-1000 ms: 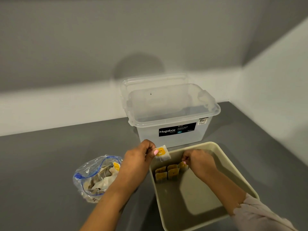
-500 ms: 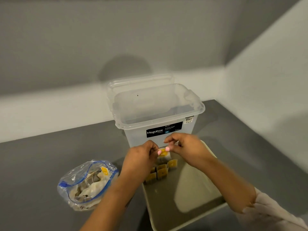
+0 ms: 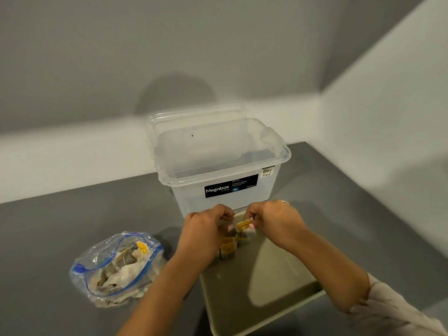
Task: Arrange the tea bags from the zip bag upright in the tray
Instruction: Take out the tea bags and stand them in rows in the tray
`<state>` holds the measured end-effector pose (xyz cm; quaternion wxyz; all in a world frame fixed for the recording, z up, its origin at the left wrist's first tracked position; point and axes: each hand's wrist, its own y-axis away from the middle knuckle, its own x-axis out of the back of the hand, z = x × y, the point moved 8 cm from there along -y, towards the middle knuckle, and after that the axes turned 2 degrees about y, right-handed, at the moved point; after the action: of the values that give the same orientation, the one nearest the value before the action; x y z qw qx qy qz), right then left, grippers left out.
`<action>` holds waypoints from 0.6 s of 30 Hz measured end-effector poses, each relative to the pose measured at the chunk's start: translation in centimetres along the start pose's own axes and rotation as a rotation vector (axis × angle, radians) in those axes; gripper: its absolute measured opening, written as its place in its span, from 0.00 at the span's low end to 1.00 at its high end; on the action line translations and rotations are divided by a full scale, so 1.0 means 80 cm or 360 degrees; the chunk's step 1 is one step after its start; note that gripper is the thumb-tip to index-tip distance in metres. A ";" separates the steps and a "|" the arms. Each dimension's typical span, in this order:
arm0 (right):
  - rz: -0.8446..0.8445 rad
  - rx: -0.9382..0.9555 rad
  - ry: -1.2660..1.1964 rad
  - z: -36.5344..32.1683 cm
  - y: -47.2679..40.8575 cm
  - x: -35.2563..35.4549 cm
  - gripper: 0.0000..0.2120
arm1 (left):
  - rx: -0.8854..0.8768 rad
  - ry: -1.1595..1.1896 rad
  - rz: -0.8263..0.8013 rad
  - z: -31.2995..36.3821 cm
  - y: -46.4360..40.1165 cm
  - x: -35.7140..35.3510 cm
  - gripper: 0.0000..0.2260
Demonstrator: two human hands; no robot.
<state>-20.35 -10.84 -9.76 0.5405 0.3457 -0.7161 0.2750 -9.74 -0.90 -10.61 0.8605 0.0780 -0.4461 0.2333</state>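
Note:
A beige tray (image 3: 271,309) sits in front of me on the grey counter. Several tea bags (image 3: 228,249) with yellow tags stand upright at its far left corner. Above them, my left hand (image 3: 206,235) and my right hand (image 3: 274,219) both pinch one tea bag (image 3: 244,229) with a yellow tag, over the tray's far end. An open zip bag (image 3: 116,267) with a blue seal lies to the left of the tray, holding several more tea bags.
A clear plastic Megabox storage box (image 3: 218,166) stands just behind the tray, its lid leaning behind it. Walls close off the counter at the back and right. The grey counter (image 3: 60,221) stretches left of the zip bag.
My right hand left the standing tea bags and came up to my left hand. Both now pinch the tea bag that my left hand alone held before.

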 end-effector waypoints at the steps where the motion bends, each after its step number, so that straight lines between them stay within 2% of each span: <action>1: 0.0005 0.0007 0.0007 0.003 0.001 -0.005 0.06 | 0.0029 0.0003 -0.0008 -0.002 0.002 0.003 0.11; 10: -0.0183 -0.0100 -0.0091 0.024 0.002 -0.065 0.07 | 0.0161 -0.0041 0.0012 -0.027 0.013 0.015 0.11; 18: -0.0218 -0.0238 -0.0257 0.039 0.000 -0.094 0.08 | 0.0225 -0.0033 0.0006 -0.035 0.018 0.019 0.11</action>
<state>-20.86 -11.76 -17.81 0.5229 0.3736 -0.7504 0.1545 -7.64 1.87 -11.16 0.8478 0.1401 -0.4375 0.2650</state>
